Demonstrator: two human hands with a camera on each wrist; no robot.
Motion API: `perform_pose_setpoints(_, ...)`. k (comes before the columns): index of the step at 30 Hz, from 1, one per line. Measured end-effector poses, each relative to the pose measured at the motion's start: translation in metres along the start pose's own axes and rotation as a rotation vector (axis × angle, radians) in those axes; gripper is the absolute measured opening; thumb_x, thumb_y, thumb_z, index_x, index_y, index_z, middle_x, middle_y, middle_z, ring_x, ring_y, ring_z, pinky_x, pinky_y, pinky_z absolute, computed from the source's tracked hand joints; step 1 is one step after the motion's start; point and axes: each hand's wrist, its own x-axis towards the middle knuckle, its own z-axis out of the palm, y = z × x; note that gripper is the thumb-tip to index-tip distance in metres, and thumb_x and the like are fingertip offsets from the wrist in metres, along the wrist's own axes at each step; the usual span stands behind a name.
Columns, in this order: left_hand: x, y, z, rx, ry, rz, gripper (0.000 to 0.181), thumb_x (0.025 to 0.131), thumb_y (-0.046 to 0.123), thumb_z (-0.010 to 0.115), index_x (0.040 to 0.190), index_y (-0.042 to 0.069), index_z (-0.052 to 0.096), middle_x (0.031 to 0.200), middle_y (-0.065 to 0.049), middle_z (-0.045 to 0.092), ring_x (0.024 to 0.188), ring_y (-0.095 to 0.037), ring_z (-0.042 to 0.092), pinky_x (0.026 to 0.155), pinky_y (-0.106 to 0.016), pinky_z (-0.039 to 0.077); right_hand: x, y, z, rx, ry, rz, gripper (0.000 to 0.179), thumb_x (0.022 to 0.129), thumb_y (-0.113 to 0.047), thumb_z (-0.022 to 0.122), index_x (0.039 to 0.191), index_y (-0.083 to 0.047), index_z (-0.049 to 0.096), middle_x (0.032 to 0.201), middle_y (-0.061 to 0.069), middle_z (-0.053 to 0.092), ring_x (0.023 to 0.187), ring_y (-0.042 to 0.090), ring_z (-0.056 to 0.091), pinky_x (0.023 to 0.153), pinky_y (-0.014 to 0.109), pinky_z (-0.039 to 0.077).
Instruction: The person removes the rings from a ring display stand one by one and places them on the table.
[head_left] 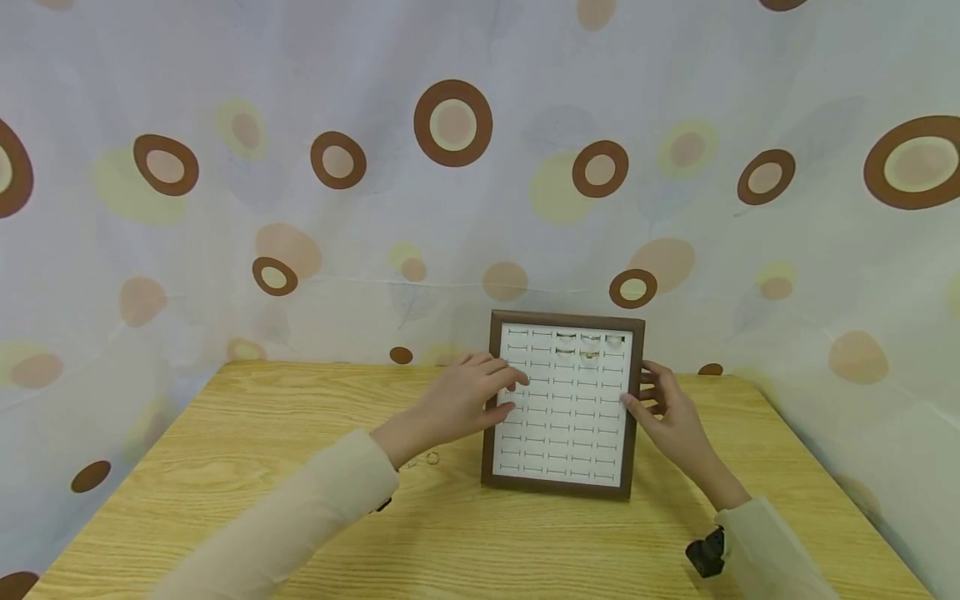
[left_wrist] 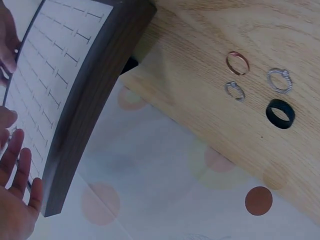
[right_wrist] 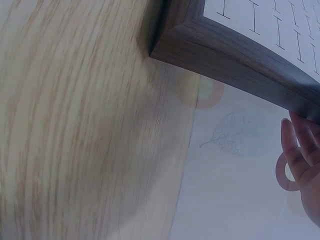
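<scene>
A ring display board (head_left: 562, 417) with a dark wooden frame and rows of slots in its white face stands tilted up on the table. Several rings (head_left: 589, 356) sit in slots at its upper right. My right hand (head_left: 675, 425) grips the frame's right side, thumb at the front and fingers behind. At the left side, my left hand (head_left: 468, 392) is over the white face with relaxed fingers, thumb and forefinger apart. Loose on the wood lie a copper-coloured ring (left_wrist: 237, 63), a black ring (left_wrist: 280, 114) and two silver rings (left_wrist: 279, 81) with stones.
The wooden table (head_left: 300, 425) ends at a patterned cloth (head_left: 480, 208) hanging behind it. My left forearm partly covers the loose rings in the head view. A black wrist device (head_left: 707, 553) sits beside the right cuff.
</scene>
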Motion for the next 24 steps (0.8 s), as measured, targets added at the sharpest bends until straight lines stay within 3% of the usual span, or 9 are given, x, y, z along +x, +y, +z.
perform_pose_setpoints(12,0.042,0.005,0.003,0.07,0.115,-0.006,0.025,0.083,0.021,0.065,0.108,0.019,0.062,0.099,0.007,0.063,0.088,-0.012,0.053,0.079,-0.029,0.04,-0.001,0.007,0.001,0.056,-0.01,-0.012,0.056,0.088,-0.012,0.058,0.137,-0.004,0.031,0.116,0.016,0.055,0.088,-0.008,0.051,0.068,0.017,0.046)
perform_pose_setpoints(24,0.067,0.004,0.012,0.127,0.12,-0.034,0.028,0.084,0.023,0.063,0.112,0.02,0.059,0.109,0.009,0.062,0.101,-0.012,0.054,0.089,-0.028,0.039,0.001,0.011,0.003,0.037,-0.011,-0.018,0.054,0.089,-0.012,0.057,0.135,0.0,0.031,0.116,0.018,0.055,0.088,-0.009,0.05,0.067,0.018,0.046)
